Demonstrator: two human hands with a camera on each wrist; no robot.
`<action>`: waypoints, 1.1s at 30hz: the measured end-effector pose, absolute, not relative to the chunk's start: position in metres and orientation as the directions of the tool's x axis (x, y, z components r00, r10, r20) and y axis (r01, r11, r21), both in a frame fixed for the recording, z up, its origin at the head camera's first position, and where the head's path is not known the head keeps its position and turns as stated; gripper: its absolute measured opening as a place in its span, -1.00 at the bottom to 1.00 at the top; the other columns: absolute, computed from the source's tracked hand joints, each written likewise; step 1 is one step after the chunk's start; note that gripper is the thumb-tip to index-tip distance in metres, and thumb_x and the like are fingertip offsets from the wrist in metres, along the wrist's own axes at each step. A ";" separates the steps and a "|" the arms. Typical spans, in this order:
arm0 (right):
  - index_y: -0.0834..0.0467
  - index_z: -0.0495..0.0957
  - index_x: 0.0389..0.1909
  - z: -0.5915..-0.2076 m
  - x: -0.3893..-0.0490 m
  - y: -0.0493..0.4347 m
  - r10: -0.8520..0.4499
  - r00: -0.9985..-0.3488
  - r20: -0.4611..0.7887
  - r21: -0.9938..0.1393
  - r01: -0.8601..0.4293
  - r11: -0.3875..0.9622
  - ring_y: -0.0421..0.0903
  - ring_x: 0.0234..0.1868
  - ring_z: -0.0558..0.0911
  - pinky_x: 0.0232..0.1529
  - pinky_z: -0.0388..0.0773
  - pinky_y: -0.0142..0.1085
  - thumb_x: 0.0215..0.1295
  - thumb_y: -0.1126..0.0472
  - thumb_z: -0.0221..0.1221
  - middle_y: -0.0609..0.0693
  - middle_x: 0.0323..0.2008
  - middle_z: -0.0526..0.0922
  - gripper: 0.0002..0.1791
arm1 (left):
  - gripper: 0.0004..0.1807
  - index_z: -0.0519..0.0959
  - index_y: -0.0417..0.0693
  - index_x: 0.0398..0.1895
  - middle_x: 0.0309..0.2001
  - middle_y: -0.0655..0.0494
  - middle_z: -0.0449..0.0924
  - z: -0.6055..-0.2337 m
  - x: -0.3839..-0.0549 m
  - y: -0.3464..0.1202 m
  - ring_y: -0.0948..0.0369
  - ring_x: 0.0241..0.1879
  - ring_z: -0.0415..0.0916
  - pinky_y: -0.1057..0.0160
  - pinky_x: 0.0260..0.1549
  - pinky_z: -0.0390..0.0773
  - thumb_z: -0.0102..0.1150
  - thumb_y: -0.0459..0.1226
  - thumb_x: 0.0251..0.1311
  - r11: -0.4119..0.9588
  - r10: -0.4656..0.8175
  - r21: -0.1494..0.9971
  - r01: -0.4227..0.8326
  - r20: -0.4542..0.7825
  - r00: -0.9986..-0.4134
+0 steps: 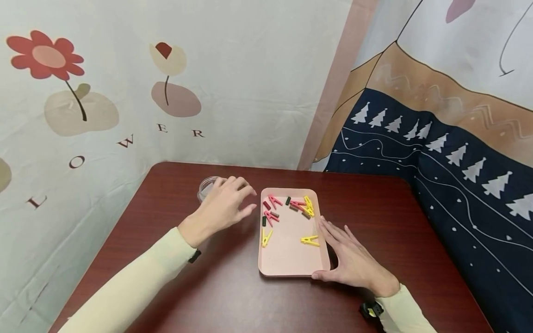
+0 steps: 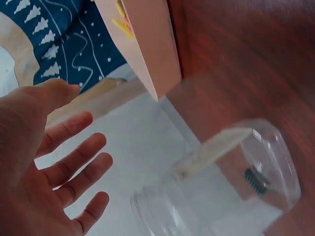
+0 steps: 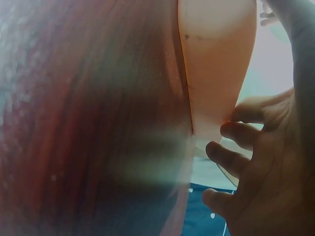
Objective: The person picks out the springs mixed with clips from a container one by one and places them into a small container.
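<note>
My left hand (image 1: 225,203) hovers between a clear jar (image 1: 204,188) and a pink tray (image 1: 287,259), fingers spread and loosely bent, holding nothing. In the left wrist view a small dark green ridged piece (image 2: 255,181) lies inside the jar. My right hand (image 1: 354,259) rests against the tray's right side with fingers extended, the thumb at the near right corner. On the tray lie yellow clips (image 1: 310,240), pink clips (image 1: 274,200), and several small dark green, brown and dark red pieces (image 1: 294,208), mostly toward the far half.
The tray and jar stand on a dark red-brown wooden table (image 1: 374,208). Behind it hangs a pale cloth (image 1: 258,83) with flower prints, and a navy cloth (image 1: 387,138) with white trees hangs at the right.
</note>
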State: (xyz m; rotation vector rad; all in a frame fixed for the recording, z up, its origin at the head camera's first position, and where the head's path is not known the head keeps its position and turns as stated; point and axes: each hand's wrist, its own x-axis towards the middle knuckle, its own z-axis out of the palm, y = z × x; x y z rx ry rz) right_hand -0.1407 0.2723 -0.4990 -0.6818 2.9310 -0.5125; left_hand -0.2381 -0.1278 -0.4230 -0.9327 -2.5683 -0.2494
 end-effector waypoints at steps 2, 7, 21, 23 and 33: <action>0.06 0.11 0.92 -0.498 -0.141 0.272 -0.446 -0.895 -0.010 -0.346 -0.415 0.841 0.22 0.88 0.29 0.80 0.09 0.54 0.14 -0.74 0.45 0.03 0.93 0.12 0.54 | -0.70 0.84 0.10 0.08 0.07 0.05 0.79 -0.425 -0.236 -0.123 -0.03 0.10 0.73 -0.20 0.21 0.67 0.61 -0.03 0.41 0.752 0.596 0.019 0.659 0.408 -0.692; 0.05 0.11 0.93 -0.497 -0.143 0.272 -0.451 -0.892 -0.007 -0.346 -0.421 0.838 0.23 0.88 0.29 0.80 0.08 0.55 0.14 -0.74 0.45 0.03 0.93 0.12 0.54 | -0.67 0.84 0.11 0.07 0.06 0.07 0.78 -0.432 -0.234 -0.111 -0.01 0.10 0.71 -0.18 0.25 0.67 0.64 -0.01 0.36 0.736 0.628 -0.016 0.677 0.391 -0.673; 0.08 0.13 0.92 -0.497 -0.140 0.272 -0.452 -0.892 0.005 -0.349 -0.425 0.836 0.24 0.87 0.31 0.79 0.09 0.57 0.14 -0.73 0.47 0.05 0.92 0.15 0.54 | -0.54 0.85 0.09 0.05 0.13 0.06 0.77 -0.443 -0.234 -0.084 0.02 0.14 0.67 -0.18 0.32 0.59 0.68 0.15 0.31 0.741 0.656 -0.008 0.671 0.223 -0.721; 0.08 0.12 0.92 -0.497 -0.140 0.272 -0.452 -0.892 0.007 -0.345 -0.426 0.836 0.23 0.87 0.31 0.78 0.09 0.57 0.14 -0.73 0.46 0.06 0.92 0.15 0.54 | -0.52 0.85 0.08 0.00 0.14 0.06 0.77 -0.443 -0.236 -0.080 0.02 0.13 0.66 -0.18 0.31 0.58 0.69 0.19 0.28 0.743 0.660 -0.022 0.669 0.196 -0.726; 0.08 0.13 0.92 -0.495 -0.139 0.273 -0.452 -0.892 0.000 -0.329 -0.427 0.843 0.23 0.87 0.30 0.78 0.10 0.58 0.15 -0.76 0.43 0.05 0.92 0.15 0.54 | -0.56 0.85 0.06 -0.22 0.27 -0.01 0.78 -0.449 -0.240 -0.065 0.00 0.31 0.58 -0.17 0.42 0.48 0.65 0.21 0.27 0.773 0.633 -0.093 0.627 0.051 -0.773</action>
